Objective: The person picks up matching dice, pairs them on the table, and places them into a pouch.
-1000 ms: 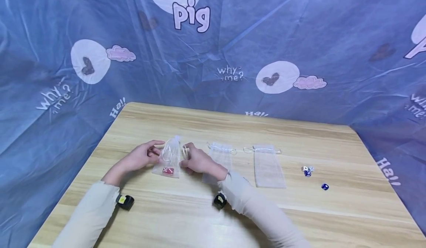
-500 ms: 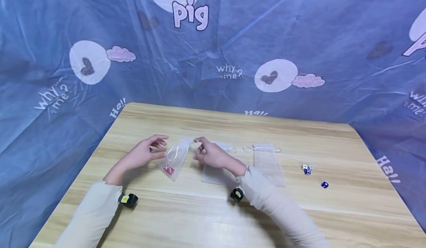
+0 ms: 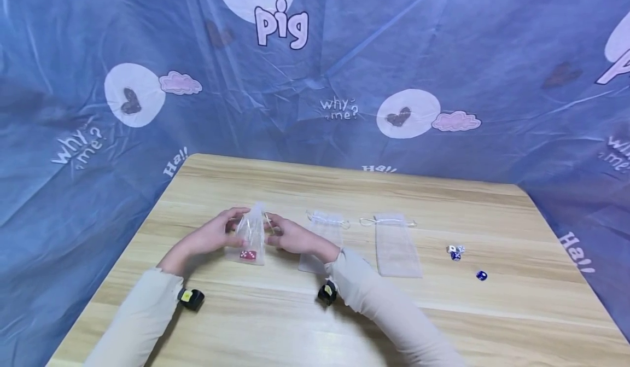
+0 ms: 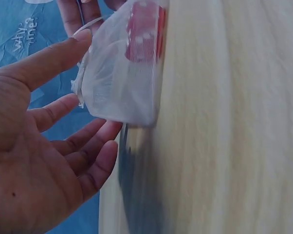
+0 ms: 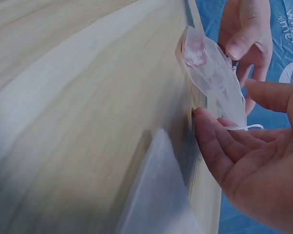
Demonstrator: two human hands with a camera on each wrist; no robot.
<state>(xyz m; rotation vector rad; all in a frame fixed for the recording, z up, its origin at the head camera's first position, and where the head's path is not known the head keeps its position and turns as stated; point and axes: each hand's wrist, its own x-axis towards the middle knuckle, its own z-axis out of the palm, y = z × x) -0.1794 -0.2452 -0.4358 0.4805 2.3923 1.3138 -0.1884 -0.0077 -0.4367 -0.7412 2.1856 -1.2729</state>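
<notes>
A sheer white drawstring bag (image 3: 254, 229) lies on the table with red dice (image 3: 248, 255), marked with white pips, showing through its lower end. Its mouth is gathered, and a loop of pale cord lies near the neck. On the bag's left is my left hand (image 3: 213, 237), thumb tip at the cord side and fingers loosely bent by the fabric in the left wrist view. My right hand (image 3: 295, 238) is at the bag's right side, its thumb and fingers apart, with a cord end (image 5: 253, 126) against the fingers in the right wrist view.
Right of the hands lie two flat white drawstring bags, a middle one (image 3: 313, 263) partly under my right arm and another (image 3: 397, 252). Further right are a blue die (image 3: 482, 275) and a small cluster of clear and blue dice (image 3: 455, 256). A printed blue curtain (image 3: 295, 126) borders the wooden table (image 3: 275, 323).
My right hand drew the bag's neck and cord rightward, tilting the bag, then came back left beside it. The bag is upright in the view again, and my left hand is close against it.
</notes>
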